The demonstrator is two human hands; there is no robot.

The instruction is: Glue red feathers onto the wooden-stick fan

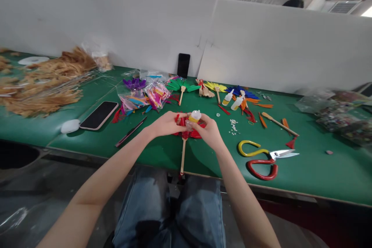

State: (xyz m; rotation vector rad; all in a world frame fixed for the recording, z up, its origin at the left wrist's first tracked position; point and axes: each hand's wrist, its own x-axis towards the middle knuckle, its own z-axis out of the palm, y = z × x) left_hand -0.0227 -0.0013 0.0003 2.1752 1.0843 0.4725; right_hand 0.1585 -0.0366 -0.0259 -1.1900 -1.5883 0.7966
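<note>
A red feather fan (196, 135) with a pale wooden handle (183, 157) lies in front of me, the handle pointing to the table's near edge. My right hand (209, 130) is closed round a small glue bottle (195, 116) with a yellow label, held above the fan. From the other side, my left hand (170, 124) has its fingers bent in at the middle of the fan, close to the bottle. Both hands partly cover the fan, and the left fingertips' exact hold is hard to see. Small white beads (233, 126) are scattered to the right.
Scissors (273, 155) lie at the right, a pen (130, 131) and a phone (99, 115) at the left. Farther back are a green fan (190, 86), a yellow fan (215, 86), two glue bottles (228, 97) and bagged feathers (157, 95). A white partition (116, 23) stands behind.
</note>
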